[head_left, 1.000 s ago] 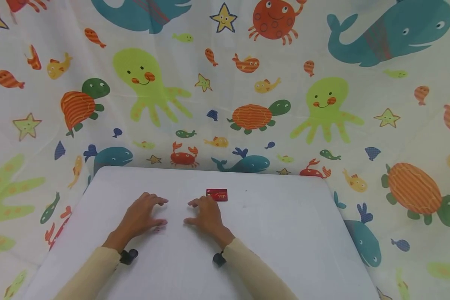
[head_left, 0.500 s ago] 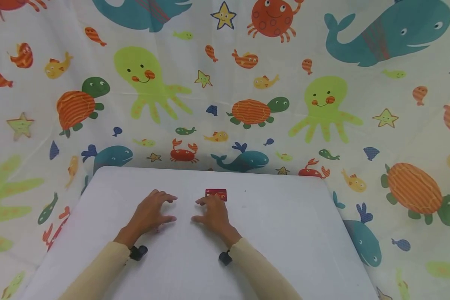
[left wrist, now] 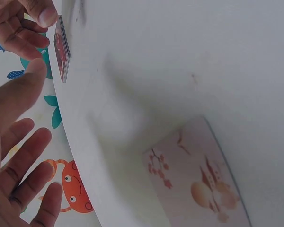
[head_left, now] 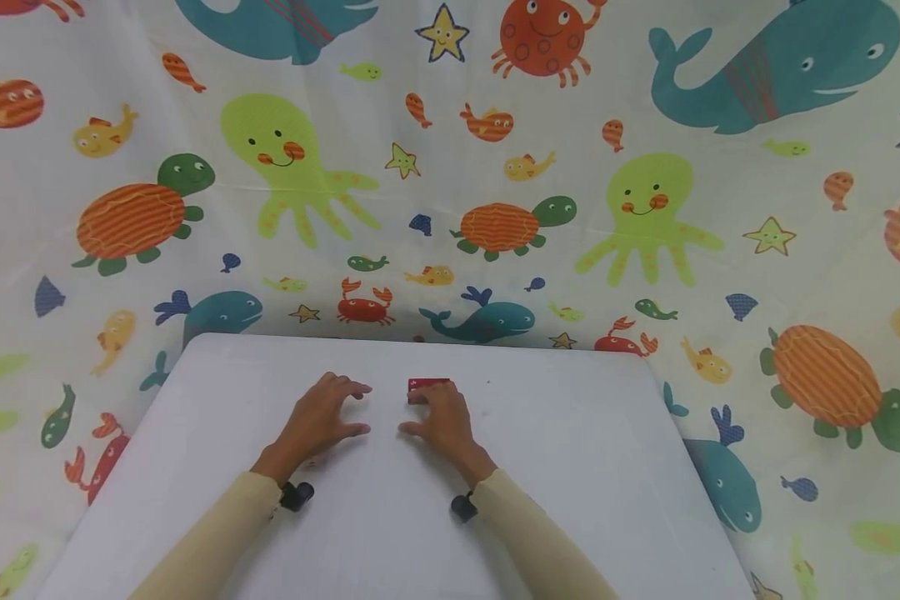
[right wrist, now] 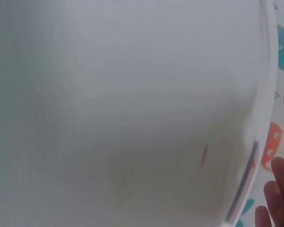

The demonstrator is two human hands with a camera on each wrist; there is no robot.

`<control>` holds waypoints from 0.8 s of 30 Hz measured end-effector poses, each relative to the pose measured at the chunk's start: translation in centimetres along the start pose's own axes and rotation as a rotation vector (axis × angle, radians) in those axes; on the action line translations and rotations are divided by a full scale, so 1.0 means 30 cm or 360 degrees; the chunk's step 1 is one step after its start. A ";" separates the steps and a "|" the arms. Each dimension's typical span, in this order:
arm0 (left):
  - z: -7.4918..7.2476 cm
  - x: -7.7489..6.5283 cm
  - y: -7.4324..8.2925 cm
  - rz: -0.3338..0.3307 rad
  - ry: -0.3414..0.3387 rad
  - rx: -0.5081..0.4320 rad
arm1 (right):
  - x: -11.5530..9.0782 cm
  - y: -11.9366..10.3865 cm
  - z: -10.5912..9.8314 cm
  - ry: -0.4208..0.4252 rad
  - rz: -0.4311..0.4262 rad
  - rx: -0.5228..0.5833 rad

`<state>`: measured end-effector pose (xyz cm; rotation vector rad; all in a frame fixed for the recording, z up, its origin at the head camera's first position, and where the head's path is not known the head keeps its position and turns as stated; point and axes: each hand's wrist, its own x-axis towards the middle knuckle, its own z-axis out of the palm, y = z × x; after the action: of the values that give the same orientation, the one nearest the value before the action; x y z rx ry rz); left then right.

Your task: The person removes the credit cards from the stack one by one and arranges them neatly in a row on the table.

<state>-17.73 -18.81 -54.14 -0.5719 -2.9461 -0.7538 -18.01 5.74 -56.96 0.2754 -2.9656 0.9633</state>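
Red card (head_left: pixel 417 392): flat, rectangular, printed face; lies on the table toward its far edge, its right part covered by a hand in the head view; the left wrist view shows a layered edge, so it may be a thin stack rather than a single piece

Right hand (head_left: pixel 448 423): bare, at the near side of the red card; fingers bent softly, thumb set well apart in a wide C shape, nothing held

Left hand (head_left: pixel 321 421): bare, left of the red card and a little nearer the person; the same wide, rounded curve of thumb and fingers, nothing held

Pale card (left wrist: pixel 194 175): smooth, thin, straight-sided, with blossom sprigs and orange-brown figures printed on a pinkish ground; left of the red card and nearer the person, flat beneath the left hand

White table (head_left: pixel 607 450): smooth, matte, rounded far corners; under the red card and extending around it

Curtain (head_left: pixel 390 200): softly creased white sheet printed with turtles, whales, octopuses and crabs; behind the red card

Sleeves (head_left: pixel 217 533): plain cream cloth, nearer the person than the red card
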 end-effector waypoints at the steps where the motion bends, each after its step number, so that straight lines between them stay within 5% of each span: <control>1: 0.002 0.003 0.003 0.0002 0.0000 -0.0001 | 0.001 0.003 -0.006 0.0002 0.0014 -0.0001; 24: 0.066 0.089 0.049 -0.0040 -0.0015 -0.0012 | 0.022 0.095 -0.096 0.0101 -0.0017 -0.0100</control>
<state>-19.59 -15.78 -54.87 -0.5414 -2.9660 -0.7667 -19.26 9.58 -56.25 0.2541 -2.9271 0.8592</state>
